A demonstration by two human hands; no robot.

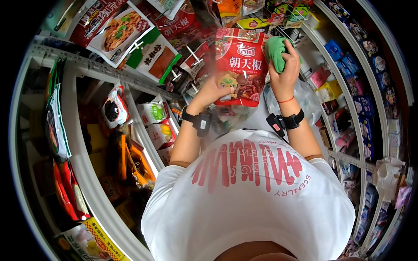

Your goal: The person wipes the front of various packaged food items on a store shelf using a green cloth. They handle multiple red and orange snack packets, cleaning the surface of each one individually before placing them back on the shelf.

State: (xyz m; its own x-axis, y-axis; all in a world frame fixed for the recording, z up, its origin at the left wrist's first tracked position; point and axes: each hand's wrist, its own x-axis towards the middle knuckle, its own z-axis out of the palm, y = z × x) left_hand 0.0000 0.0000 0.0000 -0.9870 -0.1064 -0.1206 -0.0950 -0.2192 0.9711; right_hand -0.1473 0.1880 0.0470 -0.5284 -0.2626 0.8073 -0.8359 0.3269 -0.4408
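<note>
A red packet of dried chilies (244,58) is held up in front of me, its printed front turned toward me. My left hand (216,90) grips its lower left side, with the thumb lying across the front. At the packet's upper right edge, my right hand (285,71) is closed around a green cloth (276,51). The cloth is bunched under the fingers, beside the packet's top corner. Whether the right fingers also pinch the packet's edge I cannot tell. Each wrist wears a black strap with a small box.
Hanging food packets crowd the rack ahead, among them a green-edged packet (154,58) and a large noodle packet (117,35). White hooks (194,61) stick out there. A clear plastic bag (300,102) lies beyond my right wrist. Stocked shelves (361,152) line the right; packets (58,122) hang left.
</note>
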